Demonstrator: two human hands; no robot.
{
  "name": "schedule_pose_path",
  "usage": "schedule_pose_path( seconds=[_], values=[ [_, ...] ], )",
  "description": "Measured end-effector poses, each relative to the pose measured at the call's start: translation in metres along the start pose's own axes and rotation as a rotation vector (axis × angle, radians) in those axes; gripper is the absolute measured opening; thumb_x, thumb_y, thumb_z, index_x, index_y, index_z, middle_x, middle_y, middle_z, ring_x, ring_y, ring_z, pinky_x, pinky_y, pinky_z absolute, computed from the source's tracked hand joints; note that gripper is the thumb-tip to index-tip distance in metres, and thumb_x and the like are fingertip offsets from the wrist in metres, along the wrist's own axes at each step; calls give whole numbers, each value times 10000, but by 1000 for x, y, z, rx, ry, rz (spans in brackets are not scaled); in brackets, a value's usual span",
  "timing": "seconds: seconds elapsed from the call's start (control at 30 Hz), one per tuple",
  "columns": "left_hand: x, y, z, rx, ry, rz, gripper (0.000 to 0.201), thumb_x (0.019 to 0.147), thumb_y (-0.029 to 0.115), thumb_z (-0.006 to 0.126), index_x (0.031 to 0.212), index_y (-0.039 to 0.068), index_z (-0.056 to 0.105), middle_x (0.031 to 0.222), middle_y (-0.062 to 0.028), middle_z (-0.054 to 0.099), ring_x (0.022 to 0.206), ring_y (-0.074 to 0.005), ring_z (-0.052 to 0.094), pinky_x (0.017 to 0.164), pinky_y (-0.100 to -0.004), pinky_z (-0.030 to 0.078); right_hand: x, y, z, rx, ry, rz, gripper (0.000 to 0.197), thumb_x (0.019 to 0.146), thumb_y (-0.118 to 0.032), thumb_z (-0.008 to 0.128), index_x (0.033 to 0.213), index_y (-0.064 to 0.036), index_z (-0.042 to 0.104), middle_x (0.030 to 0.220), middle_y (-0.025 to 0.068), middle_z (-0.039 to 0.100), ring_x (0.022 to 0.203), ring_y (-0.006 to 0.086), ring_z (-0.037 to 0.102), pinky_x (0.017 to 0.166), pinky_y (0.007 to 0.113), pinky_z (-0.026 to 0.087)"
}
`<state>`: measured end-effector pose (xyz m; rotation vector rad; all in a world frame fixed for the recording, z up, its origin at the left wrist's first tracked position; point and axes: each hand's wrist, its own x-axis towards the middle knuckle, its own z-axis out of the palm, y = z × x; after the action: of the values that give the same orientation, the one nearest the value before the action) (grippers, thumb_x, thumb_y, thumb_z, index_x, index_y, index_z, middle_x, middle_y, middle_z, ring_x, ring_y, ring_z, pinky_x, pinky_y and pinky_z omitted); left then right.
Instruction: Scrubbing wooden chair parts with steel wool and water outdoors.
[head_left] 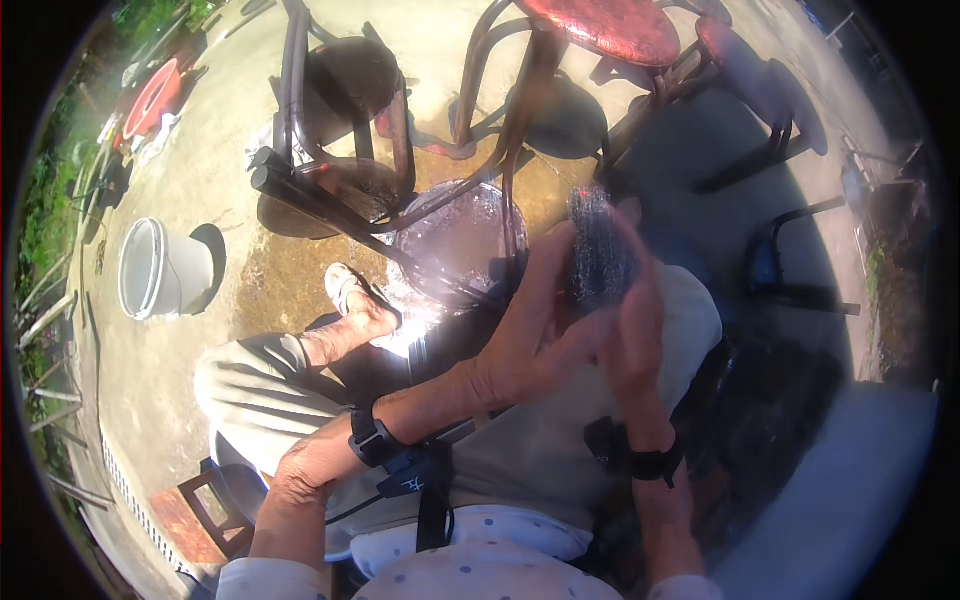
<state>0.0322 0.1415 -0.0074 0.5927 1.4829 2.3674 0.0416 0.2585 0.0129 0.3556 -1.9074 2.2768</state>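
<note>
Both hands are raised over my lap, close together around a dark grey, wiry scrubber [600,255]; whether it is a brush or a metal pad I cannot tell. My left hand [530,325] grips its left side with the fingers curled. On the other side, my right hand [635,315] closes on it, slightly blurred. Just beyond lies a wet, round, shiny surface [460,240] with a pale rim, perhaps a stool seat. Brown metal stool legs [340,210] cross over it from a tipped stool.
A white bucket [165,268] stands on the concrete at left. Farther off are a red basin [152,98], a red round-seated stool [610,28] and another stool [760,75]. Wet floor surrounds my sandaled foot [365,310]. A wooden piece [195,515] sits lower left.
</note>
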Motion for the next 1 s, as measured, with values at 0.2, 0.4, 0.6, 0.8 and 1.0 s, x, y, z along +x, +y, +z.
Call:
schedule_pose_path(
  seconds=[0.2,0.4,0.6,0.8,1.0],
  values=[
    [12,-3,-22,-30,187,-194,508,765,38,552,1225,3,340,1097,-108,467,1042,-159,457,883,-301,399,-8,12,-13,-419,87,-116,517,920,-317,455,1262,67,401,1241,186,456,1169,242,422,988,337,311],
    [-6,-48,-34,289,-80,-403,482,798,143,522,1228,-10,368,1114,-180,431,1044,-228,453,888,-335,382,-27,41,-37,-614,108,-34,400,910,-187,465,1226,59,448,1212,188,490,1132,271,460,973,351,327],
    [-28,-116,-36,330,-87,-437,414,895,171,419,1274,19,349,1074,-92,492,1001,-126,447,887,-273,369,-36,42,-37,-616,136,-11,283,883,-75,446,1119,57,529,1147,171,539,1084,255,498,943,337,361],
    [-51,-190,-92,450,59,-605,420,884,206,442,1256,22,377,1055,-89,501,1011,-118,439,893,-262,359,-33,37,-35,-595,89,20,228,867,-21,427,1007,36,597,1063,155,578,1011,228,531,881,304,393],
    [-35,-80,-36,170,-126,-596,481,927,329,434,1285,19,355,1059,-96,503,969,-123,464,876,-257,375,-34,39,-39,-637,127,32,216,869,-9,426,981,23,608,1026,142,584,955,211,540,837,279,401]
  ],
)
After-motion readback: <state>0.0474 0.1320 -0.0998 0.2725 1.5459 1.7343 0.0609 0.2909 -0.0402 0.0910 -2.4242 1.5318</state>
